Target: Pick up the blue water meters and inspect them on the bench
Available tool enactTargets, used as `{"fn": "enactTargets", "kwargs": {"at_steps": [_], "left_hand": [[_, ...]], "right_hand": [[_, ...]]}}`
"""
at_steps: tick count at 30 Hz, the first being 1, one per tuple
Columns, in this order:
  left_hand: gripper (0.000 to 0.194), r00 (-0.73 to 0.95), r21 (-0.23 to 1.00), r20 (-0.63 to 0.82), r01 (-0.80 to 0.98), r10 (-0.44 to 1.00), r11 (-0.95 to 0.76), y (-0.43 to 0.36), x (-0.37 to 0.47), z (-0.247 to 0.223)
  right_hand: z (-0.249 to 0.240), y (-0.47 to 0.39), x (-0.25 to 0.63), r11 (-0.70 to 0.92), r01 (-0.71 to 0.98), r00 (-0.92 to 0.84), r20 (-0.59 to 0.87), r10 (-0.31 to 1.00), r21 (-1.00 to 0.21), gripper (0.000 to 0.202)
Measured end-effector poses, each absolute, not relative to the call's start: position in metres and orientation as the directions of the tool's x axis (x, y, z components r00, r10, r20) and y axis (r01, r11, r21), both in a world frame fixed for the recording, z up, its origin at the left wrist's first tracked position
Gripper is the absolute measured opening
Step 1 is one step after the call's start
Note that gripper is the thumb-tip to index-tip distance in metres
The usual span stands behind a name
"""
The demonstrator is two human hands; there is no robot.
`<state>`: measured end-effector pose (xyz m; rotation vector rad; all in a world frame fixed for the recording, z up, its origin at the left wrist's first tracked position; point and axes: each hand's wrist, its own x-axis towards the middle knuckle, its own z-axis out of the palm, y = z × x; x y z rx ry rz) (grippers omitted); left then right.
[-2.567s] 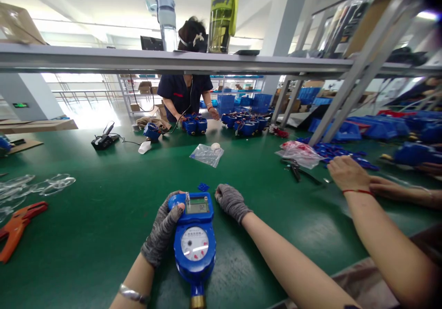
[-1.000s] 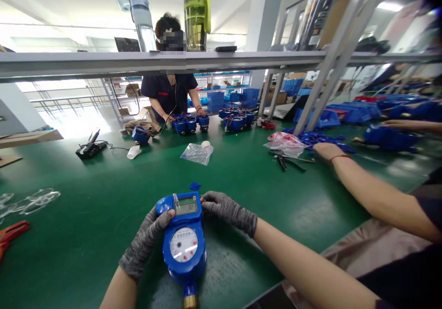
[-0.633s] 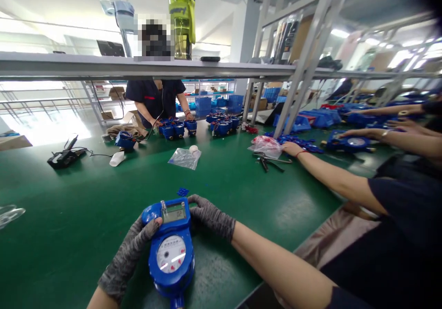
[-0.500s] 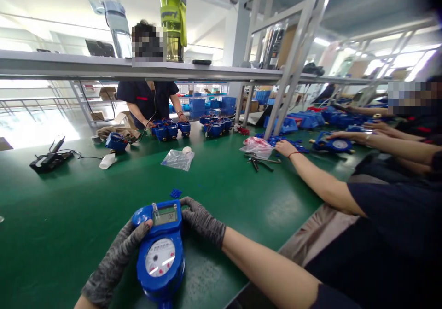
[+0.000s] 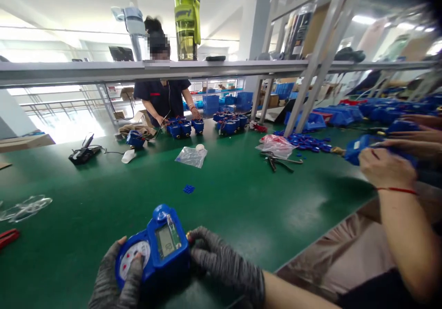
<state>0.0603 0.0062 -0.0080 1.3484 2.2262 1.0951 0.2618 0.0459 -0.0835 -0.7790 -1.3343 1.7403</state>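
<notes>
Both gloved hands clasp the blue water meter [image 5: 154, 253] at the near edge of the green bench [image 5: 241, 198]: the left hand [image 5: 117, 279] wraps its grip around the dial end, thumb over the round face, and the right hand [image 5: 224, 265] closes its grip on the other side, beside the small display window. The meter is tilted and lifted off the bench or barely resting on it; which, I cannot tell. By my reading the step in hand is turning the meter over in the hands to look at it, so the next move calls for a firm two-handed hold as the heavy body swings round.

Just beyond lies a small blue part [image 5: 189, 189], alone on the bench. At the left edge sit clear plastic pieces [image 5: 26, 206]. Further out a clear plastic bag [image 5: 190, 156] lies flat, its contents too faint to tell, with a white cap touching its far edge. To the right, pliers [image 5: 279, 161] lie by a crumpled bag [image 5: 276, 145] with something red in it, next to loose blue pieces. A co-worker's hand [image 5: 386, 168] holds another blue meter there. At the far side a person stands over grouped blue meters [image 5: 184, 127], with blue crates [image 5: 241, 101] behind; what they hold is hidden.
</notes>
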Motion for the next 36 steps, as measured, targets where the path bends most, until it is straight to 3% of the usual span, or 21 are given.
{"fn": "enactTargets", "kwargs": {"at_steps": [2,4,5,7,12,19,26,36], "left_hand": [[0.066,-0.477,0.845,0.094,0.502,0.874,0.183,0.015,0.051,-0.009],[0.067,-0.404,0.926,0.047,0.361,0.914,0.112,0.027,0.040,-0.012],[0.068,-0.358,0.957,0.009,0.275,0.934,0.096,0.033,0.035,-0.013],[0.069,-0.287,0.985,-0.049,0.144,0.957,0.093,0.044,0.029,-0.013],[0.061,-0.137,0.993,-0.095,0.051,0.986,0.103,0.053,0.029,-0.005],[0.051,-0.112,0.995,-0.090,0.032,0.990,0.094,0.050,0.031,-0.002],[0.055,-0.188,0.998,-0.041,0.032,0.981,0.047,0.053,0.034,-0.008],[0.052,-0.174,0.997,-0.079,0.003,0.982,0.080,0.050,0.034,-0.007]], "right_hand": [[-0.091,0.086,0.279,0.085,0.041,-0.332,0.067,0.941,-0.996,0.027],[-0.104,0.135,0.288,0.229,0.394,-0.099,0.206,0.973,-0.890,0.023],[-0.110,0.158,0.289,0.216,0.540,-0.068,0.214,0.974,-0.813,0.023],[-0.119,0.195,0.286,0.176,0.622,-0.027,0.203,0.979,-0.763,0.023],[-0.121,0.231,0.269,0.159,0.707,-0.023,0.202,0.979,-0.689,0.019],[-0.115,0.237,0.263,0.124,0.806,-0.037,0.161,0.986,-0.578,0.019],[-0.122,0.204,0.280,0.254,0.865,-0.173,0.218,0.960,-0.432,0.026],[-0.121,0.210,0.286,0.207,0.833,-0.120,0.197,0.973,-0.513,0.022]]}}
